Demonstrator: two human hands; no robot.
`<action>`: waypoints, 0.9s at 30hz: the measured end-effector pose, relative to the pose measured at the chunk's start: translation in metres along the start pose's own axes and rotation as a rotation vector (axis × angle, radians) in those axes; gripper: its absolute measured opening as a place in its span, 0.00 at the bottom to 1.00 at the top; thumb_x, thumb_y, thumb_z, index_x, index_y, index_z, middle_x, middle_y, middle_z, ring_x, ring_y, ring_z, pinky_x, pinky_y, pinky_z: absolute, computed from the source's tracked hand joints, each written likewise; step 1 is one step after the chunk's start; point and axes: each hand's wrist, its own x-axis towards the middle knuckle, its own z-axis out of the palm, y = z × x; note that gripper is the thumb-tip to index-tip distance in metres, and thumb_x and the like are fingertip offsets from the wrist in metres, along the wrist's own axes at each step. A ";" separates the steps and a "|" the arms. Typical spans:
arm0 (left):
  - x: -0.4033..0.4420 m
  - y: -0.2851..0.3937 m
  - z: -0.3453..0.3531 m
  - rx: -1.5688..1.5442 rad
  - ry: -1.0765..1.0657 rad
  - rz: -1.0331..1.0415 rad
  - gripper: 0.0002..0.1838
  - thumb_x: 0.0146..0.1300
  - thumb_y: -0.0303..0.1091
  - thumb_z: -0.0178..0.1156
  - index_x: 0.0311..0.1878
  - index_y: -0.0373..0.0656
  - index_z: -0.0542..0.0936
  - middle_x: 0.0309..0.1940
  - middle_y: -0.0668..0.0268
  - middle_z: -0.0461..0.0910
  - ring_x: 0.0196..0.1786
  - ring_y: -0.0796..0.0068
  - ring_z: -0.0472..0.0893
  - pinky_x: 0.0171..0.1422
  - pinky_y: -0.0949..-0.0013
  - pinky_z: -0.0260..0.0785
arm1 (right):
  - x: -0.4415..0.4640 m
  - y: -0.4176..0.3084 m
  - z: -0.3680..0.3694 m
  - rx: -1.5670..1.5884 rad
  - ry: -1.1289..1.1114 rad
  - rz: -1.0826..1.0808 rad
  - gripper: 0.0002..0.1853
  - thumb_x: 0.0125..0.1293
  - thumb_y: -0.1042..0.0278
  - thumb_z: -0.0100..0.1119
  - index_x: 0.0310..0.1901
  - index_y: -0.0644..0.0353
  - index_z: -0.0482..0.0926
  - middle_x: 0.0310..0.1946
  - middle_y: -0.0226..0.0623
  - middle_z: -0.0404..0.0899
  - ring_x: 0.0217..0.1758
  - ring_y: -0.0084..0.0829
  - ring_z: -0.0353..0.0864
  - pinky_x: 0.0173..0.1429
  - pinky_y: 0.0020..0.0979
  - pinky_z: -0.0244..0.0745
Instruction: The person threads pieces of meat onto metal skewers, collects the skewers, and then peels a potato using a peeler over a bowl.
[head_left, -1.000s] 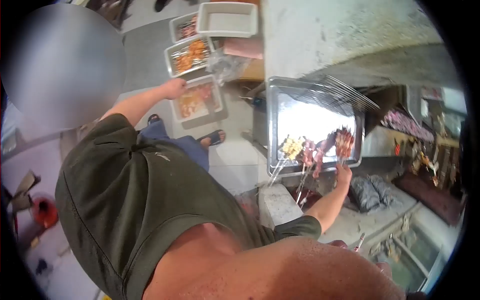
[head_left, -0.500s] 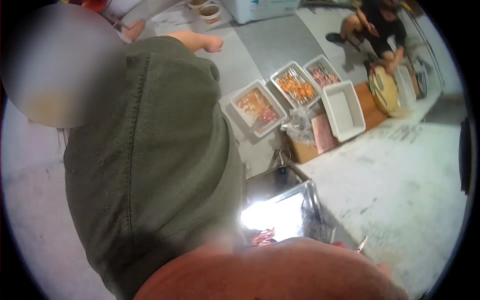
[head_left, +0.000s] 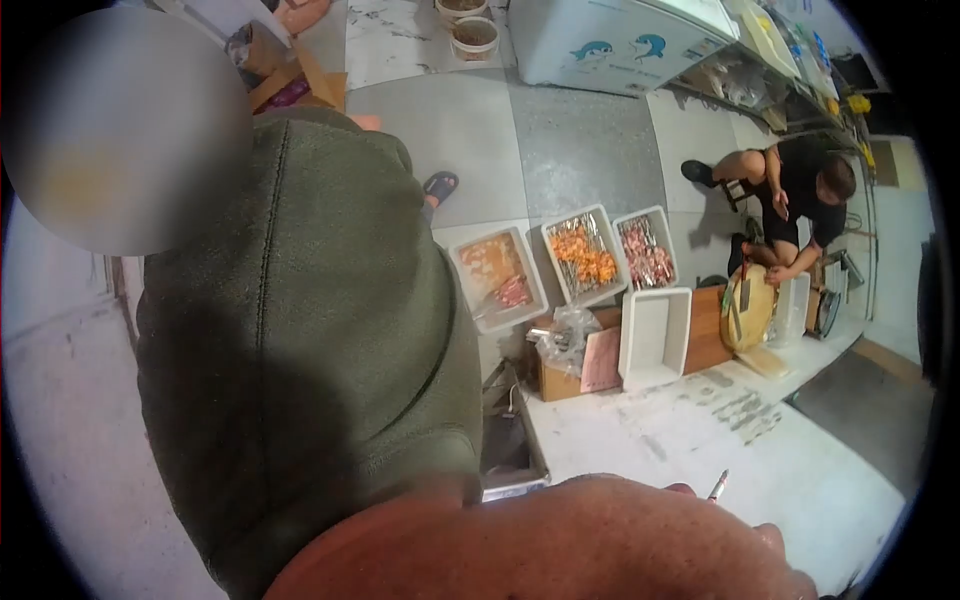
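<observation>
Standing side by side against the tiled floor (head_left: 590, 140), three white food trays make up the middle of the view. From my remote station I see the nearest tray (head_left: 535, 272), close to the dark green shirt (head_left: 330, 300) of the wearer, with brownish liquid and reddish pieces (head_left: 512, 293) at one end. Next to it, the middle tray (head_left: 614, 245) contains orange skewered pieces (head_left: 583, 255); the far tray (head_left: 670, 245) contains pink ones (head_left: 645, 255). I cannot tell how the wearer's two hands are held, as both lie outside the view; only a sliver of skin (head_left: 368, 122) shows past the shirt. Below the trays, a deeper white bin (head_left: 655, 335) sits beside a pink sheet (head_left: 601, 360) and a crumpled clear bag (head_left: 568, 338). The white surface (head_left: 650, 430) in the foreground bears dark, smeared marks (head_left: 748, 412). A brown board (head_left: 706, 325) runs along its edge toward a round, yellowish board (head_left: 760, 300). There I find a second person (head_left: 805, 190) in dark clothing, seated low, one hand (head_left: 778, 273) at the round board. At the top stand a pale freezer (head_left: 625, 45) printed with two blue dolphins and, to its left, two small tubs (head_left: 475, 38). An open cardboard box (head_left: 325, 85) lies in the upper left.
</observation>
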 end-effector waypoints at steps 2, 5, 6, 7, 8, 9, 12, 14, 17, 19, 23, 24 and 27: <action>0.053 -0.022 -0.012 0.048 -0.008 0.098 0.18 0.55 0.41 0.53 0.29 0.33 0.82 0.32 0.44 0.80 0.40 0.46 0.80 0.47 0.52 0.72 | 0.015 -0.058 0.016 -0.013 -0.004 -0.003 0.21 0.57 0.55 0.61 0.44 0.63 0.72 0.40 0.41 0.72 0.41 0.35 0.68 0.44 0.37 0.63; 0.116 -0.032 -0.072 -0.020 0.012 0.097 0.19 0.57 0.42 0.52 0.31 0.33 0.82 0.38 0.45 0.80 0.44 0.47 0.80 0.50 0.53 0.72 | 0.035 -0.151 0.036 -0.034 -0.030 0.005 0.22 0.58 0.54 0.60 0.46 0.63 0.72 0.42 0.42 0.71 0.43 0.36 0.68 0.46 0.38 0.62; 0.130 -0.034 -0.087 -0.124 0.037 0.047 0.19 0.58 0.43 0.52 0.32 0.34 0.81 0.39 0.45 0.80 0.45 0.47 0.79 0.51 0.54 0.72 | 0.040 -0.179 0.036 -0.044 -0.040 -0.002 0.22 0.58 0.53 0.60 0.46 0.63 0.72 0.42 0.43 0.71 0.43 0.37 0.68 0.47 0.38 0.62; 0.154 -0.032 -0.112 -0.336 0.114 -0.071 0.18 0.59 0.42 0.52 0.34 0.35 0.81 0.40 0.46 0.80 0.47 0.48 0.79 0.52 0.55 0.71 | 0.049 -0.211 0.039 -0.045 -0.047 -0.010 0.23 0.58 0.53 0.60 0.47 0.62 0.72 0.43 0.43 0.71 0.44 0.37 0.68 0.47 0.38 0.62; 0.172 -0.028 -0.137 -0.406 0.243 -0.040 0.17 0.59 0.41 0.52 0.36 0.36 0.81 0.40 0.47 0.81 0.46 0.49 0.79 0.52 0.55 0.71 | 0.056 -0.238 0.046 -0.042 -0.055 -0.017 0.23 0.58 0.52 0.60 0.47 0.62 0.71 0.43 0.43 0.71 0.45 0.38 0.68 0.48 0.39 0.62; 0.188 -0.021 -0.158 -0.475 0.371 -0.011 0.16 0.59 0.40 0.52 0.38 0.37 0.81 0.39 0.48 0.81 0.46 0.51 0.79 0.53 0.55 0.71 | 0.064 -0.262 0.052 -0.040 -0.067 -0.022 0.24 0.58 0.52 0.60 0.48 0.62 0.71 0.44 0.43 0.71 0.45 0.38 0.68 0.49 0.39 0.62; 0.209 0.006 -0.234 -0.569 0.278 0.056 0.17 0.61 0.41 0.52 0.42 0.37 0.80 0.43 0.49 0.80 0.49 0.48 0.78 0.55 0.53 0.70 | 0.098 -0.323 0.062 -0.064 -0.108 -0.055 0.25 0.59 0.51 0.59 0.50 0.62 0.71 0.46 0.44 0.70 0.47 0.39 0.68 0.50 0.40 0.61; 0.224 0.025 -0.249 -0.631 0.330 0.067 0.17 0.60 0.41 0.54 0.42 0.37 0.80 0.43 0.49 0.80 0.49 0.49 0.78 0.55 0.53 0.70 | 0.128 -0.355 0.069 -0.080 -0.138 -0.067 0.26 0.59 0.50 0.59 0.51 0.62 0.70 0.47 0.45 0.70 0.48 0.40 0.67 0.51 0.41 0.61; 0.256 0.049 -0.261 -0.621 0.351 0.086 0.16 0.60 0.41 0.55 0.41 0.37 0.80 0.42 0.49 0.80 0.49 0.49 0.78 0.54 0.54 0.70 | 0.180 -0.390 0.083 -0.084 -0.172 -0.073 0.27 0.59 0.49 0.58 0.53 0.62 0.70 0.49 0.46 0.69 0.50 0.42 0.67 0.53 0.42 0.60; 0.275 0.065 -0.272 -0.605 0.359 0.099 0.16 0.60 0.41 0.55 0.39 0.37 0.81 0.42 0.49 0.80 0.49 0.50 0.78 0.54 0.54 0.70 | 0.221 -0.410 0.094 -0.087 -0.198 -0.080 0.28 0.59 0.48 0.58 0.54 0.62 0.69 0.51 0.46 0.69 0.51 0.43 0.67 0.54 0.43 0.60; 0.329 0.093 -0.330 -0.608 0.356 0.077 0.16 0.60 0.42 0.56 0.40 0.38 0.81 0.42 0.50 0.80 0.49 0.51 0.78 0.54 0.55 0.70 | 0.326 -0.449 0.110 -0.091 -0.265 -0.118 0.30 0.60 0.46 0.57 0.56 0.62 0.69 0.53 0.47 0.69 0.54 0.45 0.67 0.57 0.44 0.59; 0.345 0.106 -0.345 -0.613 0.331 0.059 0.16 0.60 0.42 0.56 0.41 0.38 0.81 0.42 0.50 0.80 0.49 0.51 0.78 0.54 0.55 0.70 | 0.356 -0.456 0.111 -0.098 -0.279 -0.129 0.31 0.60 0.46 0.57 0.56 0.62 0.69 0.54 0.48 0.68 0.54 0.45 0.67 0.57 0.45 0.59; 0.383 0.144 -0.397 -0.583 0.342 0.002 0.16 0.60 0.42 0.55 0.41 0.38 0.81 0.42 0.49 0.80 0.48 0.51 0.79 0.53 0.55 0.70 | 0.439 -0.482 0.104 -0.101 -0.327 -0.141 0.32 0.60 0.45 0.56 0.58 0.62 0.68 0.56 0.49 0.68 0.56 0.47 0.66 0.59 0.46 0.59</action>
